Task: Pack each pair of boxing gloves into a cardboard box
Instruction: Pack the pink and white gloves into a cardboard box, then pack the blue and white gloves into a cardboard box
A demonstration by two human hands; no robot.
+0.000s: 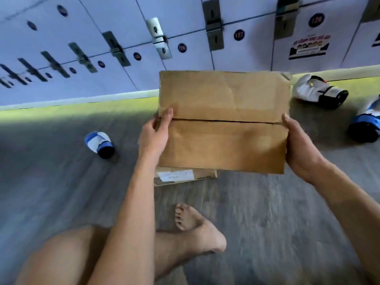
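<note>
The left hand (153, 136) and right hand (298, 138) grip the side edges of a closed cardboard box (224, 122), thumbs on top, holding it above the floor (267, 212). A second box (185, 175), seemingly flattened, lies at its 6 o'clock. A blue-and-white glove (99, 145) lies at 9 o'clock, a white glove (318, 91) at 2 and a blue-cuffed glove (366, 126) at 3.

The person sits on the floor (61, 182), left hand (153, 134) and right hand (298, 145) gripping opposite edges of a box (224, 122), its flaps meeting. A second box (185, 175) lies beneath. A blue glove (99, 144) lies left; a white glove (318, 91) and second blue glove (365, 126) lie right, near the lockers (123, 27).
</note>
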